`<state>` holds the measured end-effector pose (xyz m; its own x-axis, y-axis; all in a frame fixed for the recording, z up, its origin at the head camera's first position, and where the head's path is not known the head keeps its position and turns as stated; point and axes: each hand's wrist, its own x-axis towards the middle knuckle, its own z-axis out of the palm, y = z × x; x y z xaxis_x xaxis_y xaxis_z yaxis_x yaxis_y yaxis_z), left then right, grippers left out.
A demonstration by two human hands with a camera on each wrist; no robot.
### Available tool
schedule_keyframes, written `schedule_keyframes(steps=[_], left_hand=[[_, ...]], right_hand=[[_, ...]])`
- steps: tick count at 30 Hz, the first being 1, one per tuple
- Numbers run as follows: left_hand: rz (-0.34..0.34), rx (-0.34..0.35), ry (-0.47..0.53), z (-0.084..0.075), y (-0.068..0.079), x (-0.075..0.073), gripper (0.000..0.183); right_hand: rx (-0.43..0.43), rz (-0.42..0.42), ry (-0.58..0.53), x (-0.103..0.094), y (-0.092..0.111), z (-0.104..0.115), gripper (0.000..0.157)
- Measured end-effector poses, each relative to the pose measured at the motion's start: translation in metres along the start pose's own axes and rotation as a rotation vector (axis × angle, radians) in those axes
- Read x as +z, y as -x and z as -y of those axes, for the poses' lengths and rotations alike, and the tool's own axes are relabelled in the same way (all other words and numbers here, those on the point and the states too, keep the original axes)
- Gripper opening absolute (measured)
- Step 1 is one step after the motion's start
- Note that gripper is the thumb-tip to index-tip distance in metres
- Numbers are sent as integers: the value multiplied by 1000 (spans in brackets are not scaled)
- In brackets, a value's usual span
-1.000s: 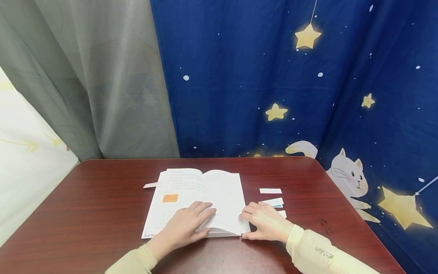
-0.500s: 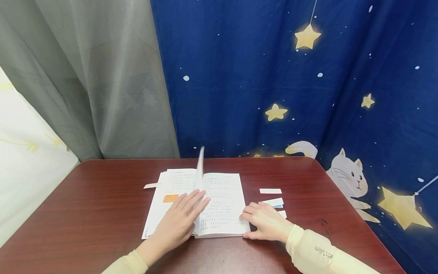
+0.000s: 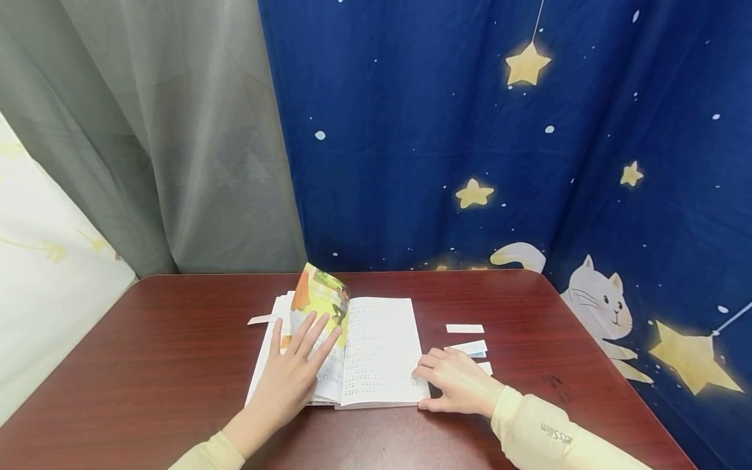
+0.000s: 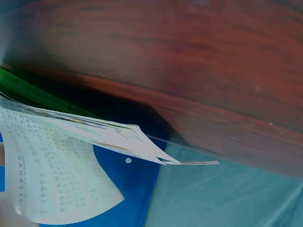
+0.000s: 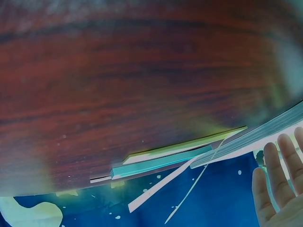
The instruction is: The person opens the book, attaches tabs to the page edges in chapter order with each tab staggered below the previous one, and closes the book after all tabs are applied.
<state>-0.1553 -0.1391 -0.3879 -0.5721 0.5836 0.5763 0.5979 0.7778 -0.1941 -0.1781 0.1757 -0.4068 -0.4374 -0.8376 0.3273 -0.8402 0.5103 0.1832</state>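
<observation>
One yellow picture page (image 3: 320, 294) of the open book (image 3: 382, 352), clear only in the head view; from the left wrist, a curled page (image 4: 57, 175) with print. Lies on the table (image 3: 147, 365), left of the white slips (image 3: 465, 329), with spine and page length directed away from the person. Left hand (image 3: 289, 378) flat, with spread fingers against the raised picture page, grasping nothing; right hand (image 3: 461, 384) relaxed, also without grasp, with fingers at the book's right edge.
</observation>
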Motion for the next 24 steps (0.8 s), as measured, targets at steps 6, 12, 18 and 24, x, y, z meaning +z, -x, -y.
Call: schedule_keyframes(steps=[6, 12, 18, 24], left_hand=[[41, -68, -57, 3, 5, 2, 75], [50, -46, -98, 1, 7, 6, 55], [100, 2, -45, -15, -1, 11, 44], [232, 37, 30, -36, -8, 18, 27]], right_hand=[[-10, -14, 7, 0, 0, 0, 39], [-2, 4, 3, 1, 1, 0, 38], [5, 17, 2, 1, 2, 0, 38], [0, 10, 5, 1, 1, 1, 37]])
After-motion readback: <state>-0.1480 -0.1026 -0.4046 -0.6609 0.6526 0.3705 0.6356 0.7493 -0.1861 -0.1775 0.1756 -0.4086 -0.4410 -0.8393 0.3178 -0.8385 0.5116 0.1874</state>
